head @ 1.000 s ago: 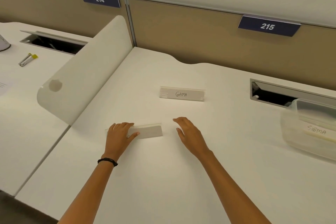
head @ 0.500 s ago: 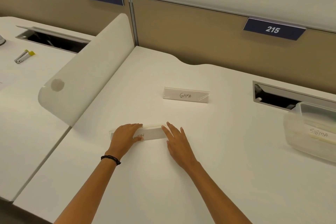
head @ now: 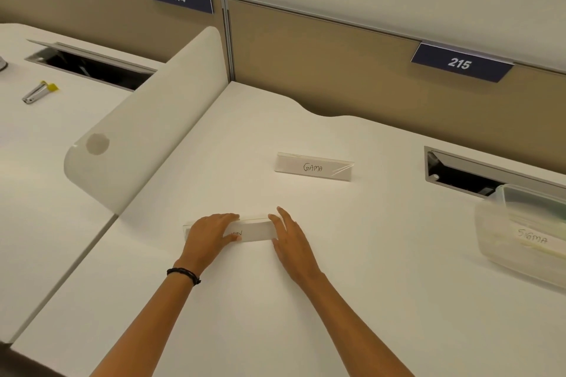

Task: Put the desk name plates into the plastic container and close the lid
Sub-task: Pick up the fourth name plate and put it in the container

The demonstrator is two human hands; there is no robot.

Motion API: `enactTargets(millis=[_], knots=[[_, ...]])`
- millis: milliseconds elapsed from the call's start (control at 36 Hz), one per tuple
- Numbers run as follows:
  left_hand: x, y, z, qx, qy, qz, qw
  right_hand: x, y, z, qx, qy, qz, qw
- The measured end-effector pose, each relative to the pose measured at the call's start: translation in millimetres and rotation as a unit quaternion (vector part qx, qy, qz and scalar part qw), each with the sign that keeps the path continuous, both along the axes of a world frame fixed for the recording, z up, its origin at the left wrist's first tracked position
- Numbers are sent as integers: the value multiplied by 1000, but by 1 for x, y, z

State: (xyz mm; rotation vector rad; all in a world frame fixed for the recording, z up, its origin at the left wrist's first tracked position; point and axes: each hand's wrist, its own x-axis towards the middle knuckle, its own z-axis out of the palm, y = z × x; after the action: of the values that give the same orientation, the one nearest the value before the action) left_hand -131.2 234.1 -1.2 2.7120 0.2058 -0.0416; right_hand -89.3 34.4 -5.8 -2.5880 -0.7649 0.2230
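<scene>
Wears a thin black braided cord bracelet (head: pixel 183 275) round the left wrist; bare forearms, bare left hand (head: pixel 211 236) and right hand (head: pixel 291 242).

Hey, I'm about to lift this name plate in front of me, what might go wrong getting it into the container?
The left hand pinches the near name plate toward one end, while the right hand only touches the other end with straight fingers, so it may tilt or slip when lifted. The plastic container sits far right, next to the open cable slot; a hurried carry could knock it or drop the plate into the slot.
</scene>
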Motion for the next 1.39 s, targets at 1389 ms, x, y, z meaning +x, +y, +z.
enactTargets(millis=[1389], knots=[[0,-138,12,40,-174,-177,968,3,-120,41,-15,15,33,999]])
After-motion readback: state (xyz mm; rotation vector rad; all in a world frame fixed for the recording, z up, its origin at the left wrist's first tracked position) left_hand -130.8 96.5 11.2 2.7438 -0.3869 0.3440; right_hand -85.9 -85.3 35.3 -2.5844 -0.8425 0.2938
